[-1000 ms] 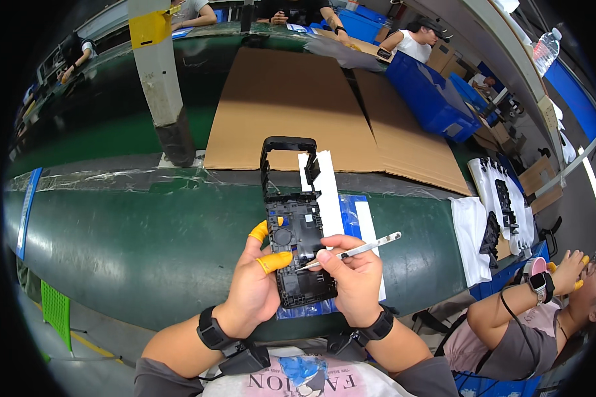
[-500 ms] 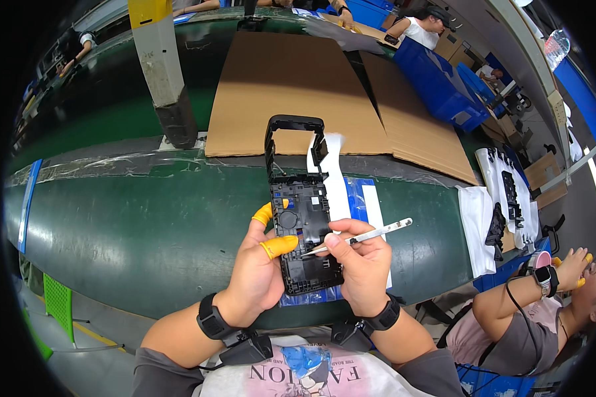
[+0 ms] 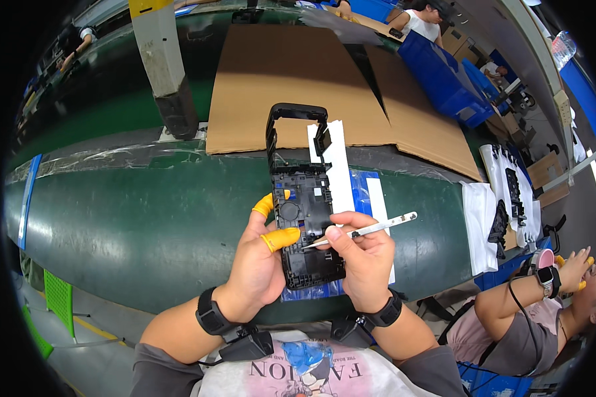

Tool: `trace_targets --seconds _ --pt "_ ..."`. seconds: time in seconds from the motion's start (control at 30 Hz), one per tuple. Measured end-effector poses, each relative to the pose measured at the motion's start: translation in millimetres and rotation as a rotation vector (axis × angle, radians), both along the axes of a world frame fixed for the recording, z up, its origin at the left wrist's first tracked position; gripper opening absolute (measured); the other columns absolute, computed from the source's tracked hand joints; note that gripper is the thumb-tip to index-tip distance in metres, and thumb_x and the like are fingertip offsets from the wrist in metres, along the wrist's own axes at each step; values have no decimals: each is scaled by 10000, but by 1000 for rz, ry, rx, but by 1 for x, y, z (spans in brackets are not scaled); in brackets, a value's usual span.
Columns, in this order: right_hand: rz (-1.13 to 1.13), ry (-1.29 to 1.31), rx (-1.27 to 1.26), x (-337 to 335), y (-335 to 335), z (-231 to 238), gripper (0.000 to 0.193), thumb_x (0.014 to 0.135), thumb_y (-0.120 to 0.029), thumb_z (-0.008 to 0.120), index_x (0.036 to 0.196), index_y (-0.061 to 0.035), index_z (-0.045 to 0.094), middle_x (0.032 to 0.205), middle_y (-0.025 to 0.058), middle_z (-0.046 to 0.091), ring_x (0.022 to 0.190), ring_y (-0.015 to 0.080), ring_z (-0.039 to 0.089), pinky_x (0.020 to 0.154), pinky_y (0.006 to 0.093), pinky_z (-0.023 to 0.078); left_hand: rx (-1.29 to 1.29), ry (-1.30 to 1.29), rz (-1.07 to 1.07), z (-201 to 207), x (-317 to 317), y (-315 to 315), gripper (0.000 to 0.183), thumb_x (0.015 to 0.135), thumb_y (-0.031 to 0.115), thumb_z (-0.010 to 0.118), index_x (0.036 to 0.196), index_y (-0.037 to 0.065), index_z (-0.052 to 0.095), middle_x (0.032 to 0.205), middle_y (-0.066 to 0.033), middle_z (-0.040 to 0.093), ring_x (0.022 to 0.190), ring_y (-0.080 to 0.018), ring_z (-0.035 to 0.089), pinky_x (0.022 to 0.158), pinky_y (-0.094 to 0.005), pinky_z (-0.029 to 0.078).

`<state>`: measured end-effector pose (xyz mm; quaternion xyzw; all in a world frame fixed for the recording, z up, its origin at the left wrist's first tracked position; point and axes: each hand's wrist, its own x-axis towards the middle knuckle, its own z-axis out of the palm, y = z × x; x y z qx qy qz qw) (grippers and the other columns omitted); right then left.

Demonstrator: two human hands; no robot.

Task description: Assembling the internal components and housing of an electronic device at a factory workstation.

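My left hand [image 3: 261, 255], with yellow finger cots on thumb and forefinger, grips the left edge of a long black plastic frame [image 3: 304, 198] held upright over the green table. My right hand [image 3: 361, 258] supports the frame's lower right side and pinches slim metal tweezers [image 3: 371, 229], whose tip touches the frame's middle near a round recess. A white strip [image 3: 338, 169] lies just right of the frame, over a blue sheet [image 3: 364, 188].
Brown cardboard sheets [image 3: 298, 79] cover the table's far side. A grey post [image 3: 162, 59] stands at the back left. White cloth with black parts [image 3: 506, 198] lies at the right. A seated person [image 3: 543, 304] is at my right; blue bins [image 3: 444, 73] stand farther back.
The view has shifted slightly. Both hands keep their hold on the frame, and the tweezers stay at the same spot on it.
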<state>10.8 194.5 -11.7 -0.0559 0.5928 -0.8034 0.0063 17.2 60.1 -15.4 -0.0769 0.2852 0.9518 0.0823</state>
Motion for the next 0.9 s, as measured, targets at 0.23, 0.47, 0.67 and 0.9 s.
trace_targets --seconds 0.23,0.47,0.67,0.9 --pt "4 5 9 0 0 -1 220 760 9 581 966 49 517 756 76 586 677 106 572 619 199 459 -7 -6 3 0 0 1 483 731 -69 441 1172 74 306 1034 -143 513 936 -210 520 814 -337 432" --pt "0 21 10 1 1 -3 223 759 7 585 968 47 518 764 75 586 678 102 570 620 199 458 -5 -3 4 2 2 1 499 732 -67 443 1188 78 300 1050 -145 503 944 -209 515 819 -333 428" --pt "-15 29 19 4 1 -3 225 758 6 586 968 46 516 778 74 585 686 102 571 627 198 463 -43 15 -6 0 2 2 563 694 -83 474 1200 75 286 1056 -139 490 956 -210 509 822 -325 421" --pt "-67 54 -16 -2 13 1 204 765 -13 577 954 42 521 753 69 580 613 77 533 550 179 431 -171 104 -39 -1 1 0 719 570 -172 444 1223 74 269 1098 -121 451 991 -212 485 835 -319 416"
